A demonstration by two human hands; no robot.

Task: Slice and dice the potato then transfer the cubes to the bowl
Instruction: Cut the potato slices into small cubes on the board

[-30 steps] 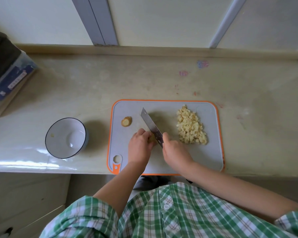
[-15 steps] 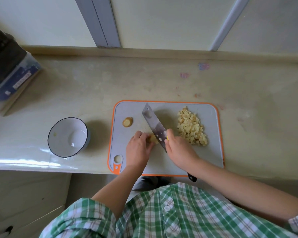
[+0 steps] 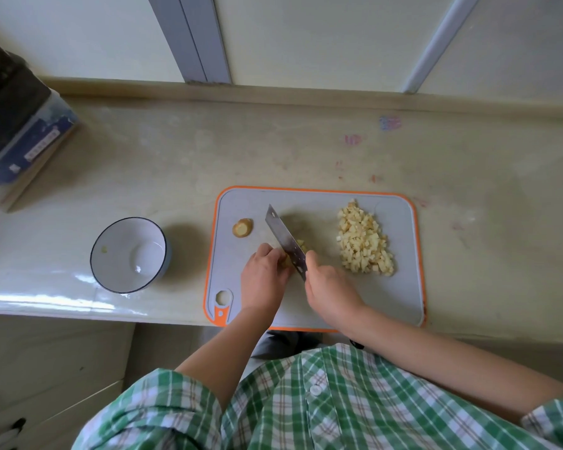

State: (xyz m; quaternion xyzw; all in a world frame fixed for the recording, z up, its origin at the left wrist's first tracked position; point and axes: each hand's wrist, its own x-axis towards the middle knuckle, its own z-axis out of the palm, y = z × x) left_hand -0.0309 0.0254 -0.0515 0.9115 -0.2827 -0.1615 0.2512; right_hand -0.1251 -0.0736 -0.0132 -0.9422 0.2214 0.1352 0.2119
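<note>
Since half a second ago the cleaver (image 3: 285, 241) has turned from showing its broad flat to a narrow steel strip with small holes near its spine. The right hand (image 3: 330, 289) is wrapped round its hidden handle, forefinger at the blade's heel. The left hand (image 3: 264, 277) curls its fingers down on the potato piece (image 3: 286, 262), touching the blade's left side. A heap of pale, rough potato cubes (image 3: 364, 243) lies on the right of the grey, orange-rimmed plastic cutting board (image 3: 400, 287). A round potato end (image 3: 242, 227) sits near its left edge. The white, dark-rimmed bowl (image 3: 111, 251) stands left of the board on the glossy stone countertop (image 3: 176, 164). The blue-labelled box (image 3: 30, 144) bears writing too small to read.
</note>
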